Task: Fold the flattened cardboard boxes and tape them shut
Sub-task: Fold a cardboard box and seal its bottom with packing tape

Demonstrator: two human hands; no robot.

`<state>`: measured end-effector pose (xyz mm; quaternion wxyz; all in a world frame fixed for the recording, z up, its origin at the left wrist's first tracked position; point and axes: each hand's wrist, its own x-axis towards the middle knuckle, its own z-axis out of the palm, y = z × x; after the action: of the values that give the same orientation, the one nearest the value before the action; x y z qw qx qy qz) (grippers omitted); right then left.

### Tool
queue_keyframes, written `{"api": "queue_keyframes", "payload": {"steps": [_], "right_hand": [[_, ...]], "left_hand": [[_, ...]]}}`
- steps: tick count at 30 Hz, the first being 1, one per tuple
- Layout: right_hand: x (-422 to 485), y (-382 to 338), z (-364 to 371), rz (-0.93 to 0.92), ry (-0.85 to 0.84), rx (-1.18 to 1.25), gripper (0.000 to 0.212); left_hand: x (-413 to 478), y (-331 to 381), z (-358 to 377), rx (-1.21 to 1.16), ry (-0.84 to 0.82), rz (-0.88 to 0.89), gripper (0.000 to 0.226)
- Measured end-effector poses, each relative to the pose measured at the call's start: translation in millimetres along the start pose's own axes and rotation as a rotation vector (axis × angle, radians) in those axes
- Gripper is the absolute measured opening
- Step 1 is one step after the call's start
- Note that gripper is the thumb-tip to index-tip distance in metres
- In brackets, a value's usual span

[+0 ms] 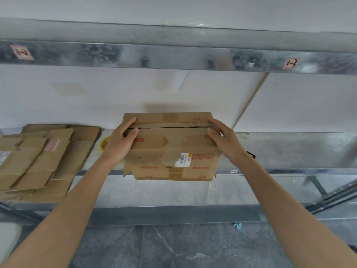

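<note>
A worn brown cardboard box point(172, 149) with red print and a white barcode label is folded up and held above the metal shelf point(289, 149). Its two top flaps meet along a dark seam near the top. My left hand point(119, 144) grips the box's left end, thumb on the near flap and fingers over the far flap. My right hand point(226, 140) grips the right end the same way. A yellow tape roll point(103, 144) lies on the shelf, partly hidden behind my left hand.
A stack of flattened cardboard boxes point(38, 159) lies on the shelf at the left. An upper shelf beam point(173, 57) runs overhead. A dark strap point(251, 154) shows behind my right wrist. Grey marbled floor point(173, 248) lies below.
</note>
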<state>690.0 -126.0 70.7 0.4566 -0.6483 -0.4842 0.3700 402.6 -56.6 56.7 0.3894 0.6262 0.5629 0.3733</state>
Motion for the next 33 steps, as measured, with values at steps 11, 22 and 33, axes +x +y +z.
{"api": "queue_keyframes", "payload": {"steps": [11,22,33], "right_hand": [[-9.4,4.4,14.1,-0.015,0.031,0.043,0.037],[-5.1,-0.3,11.2,-0.017,-0.006,-0.079,0.042],[-5.7,-39.1,43.5,-0.291,-0.108,-1.095,0.042]], "left_hand": [[-3.7,-1.1,-9.0,0.075,0.003,0.014,0.04],[-12.6,-6.8,-0.8,0.04,0.067,0.03,0.04],[-11.3,-8.8,-4.1,0.05,0.025,0.061,0.04]]}}
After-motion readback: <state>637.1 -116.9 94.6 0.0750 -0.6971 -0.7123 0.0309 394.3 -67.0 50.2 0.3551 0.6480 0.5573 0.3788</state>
